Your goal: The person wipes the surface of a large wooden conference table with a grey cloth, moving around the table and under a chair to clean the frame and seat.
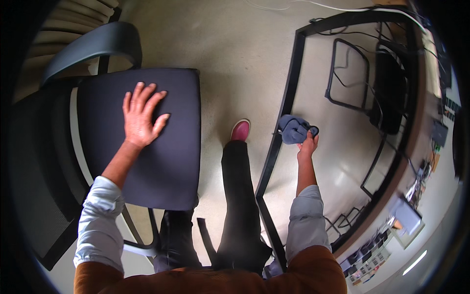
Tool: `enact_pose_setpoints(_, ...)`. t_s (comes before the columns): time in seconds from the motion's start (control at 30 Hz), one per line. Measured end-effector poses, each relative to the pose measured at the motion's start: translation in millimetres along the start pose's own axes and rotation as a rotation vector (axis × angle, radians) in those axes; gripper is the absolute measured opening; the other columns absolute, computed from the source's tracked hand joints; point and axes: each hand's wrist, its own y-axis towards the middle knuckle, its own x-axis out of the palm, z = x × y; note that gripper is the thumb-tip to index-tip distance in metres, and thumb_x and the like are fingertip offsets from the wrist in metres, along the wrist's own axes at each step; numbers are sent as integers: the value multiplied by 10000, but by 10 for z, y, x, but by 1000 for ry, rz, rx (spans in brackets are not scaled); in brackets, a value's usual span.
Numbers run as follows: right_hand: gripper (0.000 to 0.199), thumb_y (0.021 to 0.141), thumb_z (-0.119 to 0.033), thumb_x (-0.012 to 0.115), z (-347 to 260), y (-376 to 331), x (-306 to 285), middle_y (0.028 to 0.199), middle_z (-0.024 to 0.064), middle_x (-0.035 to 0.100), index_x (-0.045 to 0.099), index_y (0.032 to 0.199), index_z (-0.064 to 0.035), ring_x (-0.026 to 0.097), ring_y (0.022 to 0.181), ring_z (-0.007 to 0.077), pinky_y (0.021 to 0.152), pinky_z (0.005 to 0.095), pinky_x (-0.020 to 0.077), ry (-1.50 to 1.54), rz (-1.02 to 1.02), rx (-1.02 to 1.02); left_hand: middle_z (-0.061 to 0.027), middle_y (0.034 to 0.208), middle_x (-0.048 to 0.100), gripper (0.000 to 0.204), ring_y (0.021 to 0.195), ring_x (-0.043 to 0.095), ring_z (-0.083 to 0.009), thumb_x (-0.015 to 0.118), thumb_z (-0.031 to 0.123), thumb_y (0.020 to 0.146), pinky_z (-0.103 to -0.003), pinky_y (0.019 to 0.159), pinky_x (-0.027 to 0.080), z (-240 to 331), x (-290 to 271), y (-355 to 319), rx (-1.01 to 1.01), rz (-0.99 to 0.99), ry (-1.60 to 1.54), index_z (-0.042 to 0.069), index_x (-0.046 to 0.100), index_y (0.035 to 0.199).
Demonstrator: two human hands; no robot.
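My left hand (142, 115) lies on the dark seat (161, 161) of an office chair, fingers spread and palm down, with nothing in it. On the other side, my right hand (308, 145) grips a bunched grey-blue cloth (293, 130). The cloth rests against a black metal frame bar (289, 93) beside the desk, and part of it hides the bar. My fingers hold the cloth's right edge.
A curved black armrest (98, 46) and a mesh backrest (44, 166) belong to the chair. My pink shoe (240, 130) stands on the floor between chair and frame. Under the desk are a black chair (389, 88) and hanging cables. A white cable (342, 9) runs along the top.
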Motion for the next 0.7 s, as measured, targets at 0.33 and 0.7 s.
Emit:
enact_pose_setpoints(0.33, 642, 954, -341, 528, 998, 2289, 1580, 1533, 217, 240, 279, 1492, -94, 234, 1413, 373, 1148, 427, 234, -833, -176, -508, -226, 1423, 381, 547, 1374, 280, -465, 491, 455, 901, -608, 1109, 179, -576, 303, -197, 81, 102, -58, 61, 494, 1281)
enact_pose_setpoints(0.7, 742, 954, -447, 474, -747, 3419, 2894, 1581, 158, 158, 169, 1518, -73, 193, 1438, 379, 1167, 459, 208, -1279, -109, -732, -167, 1491, 273, 664, 1380, 221, -500, 397, 556, 905, -678, 1102, 150, -697, 362, -499, 33, 50, -11, 204, 318, 1463)
